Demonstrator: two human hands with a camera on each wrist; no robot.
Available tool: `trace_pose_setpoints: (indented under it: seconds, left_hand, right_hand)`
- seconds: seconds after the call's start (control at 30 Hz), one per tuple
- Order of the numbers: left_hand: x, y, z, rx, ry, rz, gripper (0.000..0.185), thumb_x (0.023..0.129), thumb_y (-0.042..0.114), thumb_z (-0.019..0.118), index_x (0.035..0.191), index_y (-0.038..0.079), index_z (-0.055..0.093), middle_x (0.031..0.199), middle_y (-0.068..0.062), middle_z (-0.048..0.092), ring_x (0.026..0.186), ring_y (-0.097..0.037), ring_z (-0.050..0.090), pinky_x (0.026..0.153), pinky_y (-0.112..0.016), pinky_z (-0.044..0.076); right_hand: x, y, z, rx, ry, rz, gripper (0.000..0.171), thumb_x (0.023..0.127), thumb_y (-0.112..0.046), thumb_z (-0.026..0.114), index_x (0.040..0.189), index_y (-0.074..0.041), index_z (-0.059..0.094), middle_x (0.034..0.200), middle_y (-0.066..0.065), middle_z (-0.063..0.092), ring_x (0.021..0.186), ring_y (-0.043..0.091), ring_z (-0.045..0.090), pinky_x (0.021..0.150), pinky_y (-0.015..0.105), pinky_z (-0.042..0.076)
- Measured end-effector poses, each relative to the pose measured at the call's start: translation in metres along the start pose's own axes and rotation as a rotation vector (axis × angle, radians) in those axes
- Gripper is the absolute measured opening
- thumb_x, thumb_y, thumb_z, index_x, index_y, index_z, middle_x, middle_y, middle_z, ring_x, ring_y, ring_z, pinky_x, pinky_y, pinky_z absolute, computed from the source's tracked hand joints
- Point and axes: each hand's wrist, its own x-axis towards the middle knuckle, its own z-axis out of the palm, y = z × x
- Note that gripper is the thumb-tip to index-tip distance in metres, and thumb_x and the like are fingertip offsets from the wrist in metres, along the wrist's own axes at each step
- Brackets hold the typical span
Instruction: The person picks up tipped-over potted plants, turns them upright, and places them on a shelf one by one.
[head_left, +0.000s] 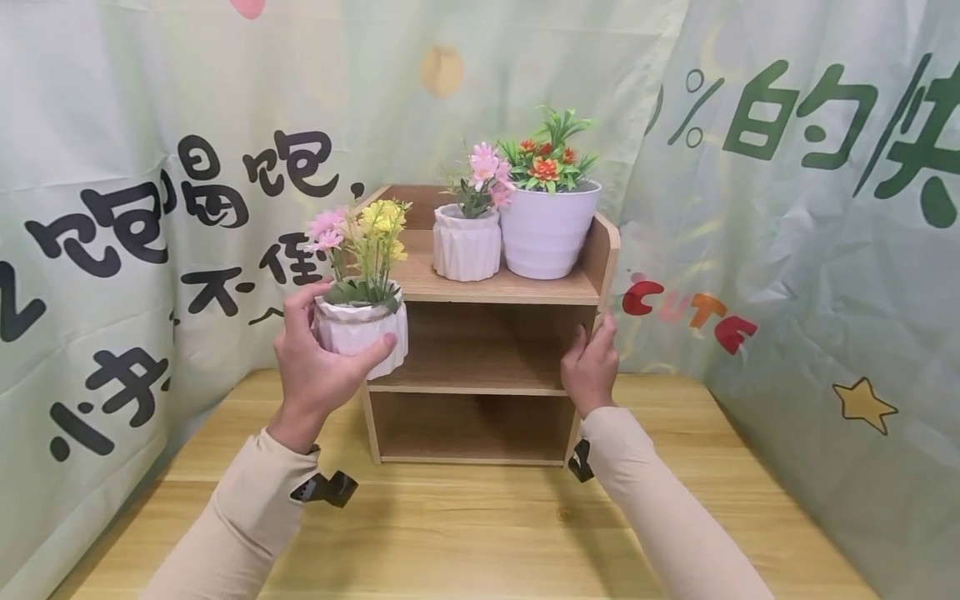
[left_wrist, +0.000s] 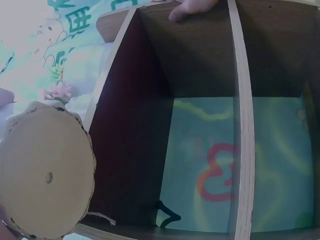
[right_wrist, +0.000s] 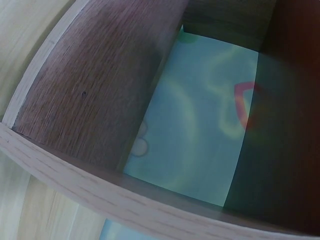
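In the head view my left hand (head_left: 318, 371) grips a small white fluted flowerpot (head_left: 360, 333) with pink and yellow flowers. The pot is in front of the left end of the wooden shelf (head_left: 480, 290), raised around the height of its top board. Its round underside (left_wrist: 47, 170) faces the left wrist camera, with a short loose string at its rim. My right hand (head_left: 592, 362) holds the shelf's right side panel, its thumb on the inner face. The right wrist view shows the shelf's compartments (right_wrist: 85, 95) from close up, without the hand.
On the shelf's top board stand a small white pot (head_left: 467, 246) with pink flowers and a larger white pot (head_left: 551, 233) with orange-red flowers, side by side toward the right. The shelf stands on a wooden table (head_left: 450, 533). Printed curtains (head_left: 750, 217) hang behind.
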Motion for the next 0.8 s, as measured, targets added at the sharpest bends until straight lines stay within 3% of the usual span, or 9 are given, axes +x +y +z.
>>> trace_pose_setpoints:
  seconds: [0.33, 0.57, 0.8]
  left_hand:
    - [0.001, -0.002, 0.005, 0.058, 0.044, -0.026, 0.082, 0.054, 0.026, 0.090, 0.120, 0.003, 0.047, 0.113, -0.020, 0.063, 0.088, -0.030, 0.061, 0.064, -0.042, 0.049]
    - [0.004, 0.005, 0.011, 0.079, 0.084, -0.043, 0.079, 0.056, 0.028, 0.090, 0.118, 0.007, 0.045, 0.123, -0.018, 0.059, 0.098, -0.032, 0.059, 0.071, -0.050, 0.051]
    - [0.009, 0.009, 0.020, 0.094, 0.130, -0.008, 0.077, 0.056, 0.029, 0.089, 0.116, 0.011, 0.045, 0.127, -0.016, 0.058, 0.108, -0.035, 0.057, 0.080, -0.054, 0.050]
  right_hand:
    - [-0.001, -0.001, 0.001, 0.002, 0.004, 0.012, 0.043, 0.097, -0.009, 0.050, 0.134, 0.004, 0.034, 0.102, 0.036, 0.058, 0.092, 0.053, 0.060, 0.081, 0.061, 0.048]
    - [0.000, -0.002, 0.000, 0.001, -0.002, 0.014, 0.042, 0.097, -0.009, 0.050, 0.134, 0.004, 0.034, 0.104, 0.035, 0.058, 0.093, 0.053, 0.059, 0.082, 0.061, 0.048]
    - [0.000, -0.002, 0.000, 0.005, 0.003, 0.017, 0.042, 0.098, -0.010, 0.049, 0.134, 0.004, 0.035, 0.102, 0.036, 0.058, 0.091, 0.054, 0.059, 0.080, 0.062, 0.047]
